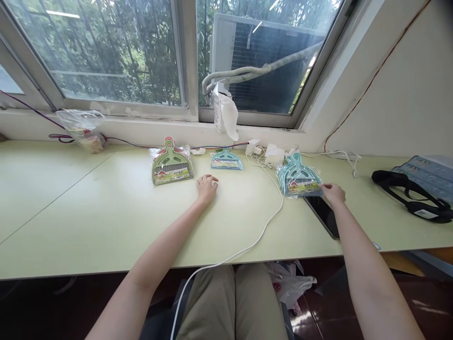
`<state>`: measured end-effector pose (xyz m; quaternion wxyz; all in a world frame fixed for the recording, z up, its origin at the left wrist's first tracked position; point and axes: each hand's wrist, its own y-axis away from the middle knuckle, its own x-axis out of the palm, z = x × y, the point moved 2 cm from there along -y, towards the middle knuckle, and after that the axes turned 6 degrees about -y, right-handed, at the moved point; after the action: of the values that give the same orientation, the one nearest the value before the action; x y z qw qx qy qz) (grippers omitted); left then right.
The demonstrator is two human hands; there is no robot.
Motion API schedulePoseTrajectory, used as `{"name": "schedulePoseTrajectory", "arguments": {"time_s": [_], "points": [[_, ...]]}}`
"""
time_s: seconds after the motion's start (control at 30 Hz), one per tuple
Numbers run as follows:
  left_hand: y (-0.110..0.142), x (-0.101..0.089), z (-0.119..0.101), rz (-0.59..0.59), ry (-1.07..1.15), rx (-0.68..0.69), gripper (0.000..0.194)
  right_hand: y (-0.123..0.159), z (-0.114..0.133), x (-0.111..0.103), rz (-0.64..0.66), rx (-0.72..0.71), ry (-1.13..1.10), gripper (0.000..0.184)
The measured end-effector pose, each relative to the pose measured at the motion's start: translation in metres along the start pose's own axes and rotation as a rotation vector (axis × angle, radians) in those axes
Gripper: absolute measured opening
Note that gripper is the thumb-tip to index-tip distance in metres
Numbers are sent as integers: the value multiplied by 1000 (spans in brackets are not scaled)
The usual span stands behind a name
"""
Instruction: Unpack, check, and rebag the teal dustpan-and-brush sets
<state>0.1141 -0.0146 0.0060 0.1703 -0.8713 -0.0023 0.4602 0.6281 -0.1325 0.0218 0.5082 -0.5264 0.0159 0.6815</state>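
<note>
My left hand [206, 186] lies flat on the pale green table [106, 212], fingers spread, holding nothing, between two packaged mini dustpan sets. A green and red set [171, 166] sits to its left, a small teal set [226, 159] just beyond it. My right hand [333, 193] reaches to the near corner of a stack of teal dustpan sets [299, 179] in plastic wrap. Its fingertips touch the wrap's edge. The hand hovers over a dark phone [323, 212] lying flat.
A white cable [269, 219] runs from chargers [274, 153] by the sill across the table to my lap. A plastic bag [83, 127] sits at the left sill, a white bag [224, 113] by the window, a black strap and blue bag [421, 189] at the right.
</note>
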Motion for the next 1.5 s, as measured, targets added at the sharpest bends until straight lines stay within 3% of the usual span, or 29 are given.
{"name": "schedulePoseTrajectory", "arguments": {"time_s": [0.1,0.2,0.33,0.47,0.6,0.7,0.8,0.93,1.0,1.13,1.23,1.3,1.4,1.5], "points": [[0,-1,0,-8,14,-7,27,-7,4,-2,66,177,-6,8],[1,-1,0,-2,35,-17,27,-13,11,-11,66,223,-166,2],[1,1,1,-12,67,7,27,-13,30,-27,-55,60,-359,9],[0,1,1,-19,128,44,28,-9,62,-45,-63,-140,-210,15],[2,1,-5,0,187,143,27,-3,109,-71,-104,-293,-256,12],[6,4,-12,46,245,262,44,14,156,-85,-130,-345,-452,11],[6,4,-14,66,434,262,47,47,206,-72,54,-303,-697,14],[-7,-10,6,-152,694,-59,56,105,253,-25,397,-288,-787,11],[-15,-21,21,-203,716,-180,53,133,259,-2,506,-258,-753,6],[-25,-30,41,-156,638,-263,43,171,247,24,609,-184,-796,7],[-25,-25,40,-107,537,-207,37,182,234,27,790,-133,-822,14],[-22,-23,35,-67,448,-122,32,180,231,25,893,-223,-746,15],[-15,-28,25,-37,258,41,29,166,237,26,778,-456,-609,19],[-13,-39,14,-100,-26,198,27,156,255,43,675,-644,-599,30]]}}
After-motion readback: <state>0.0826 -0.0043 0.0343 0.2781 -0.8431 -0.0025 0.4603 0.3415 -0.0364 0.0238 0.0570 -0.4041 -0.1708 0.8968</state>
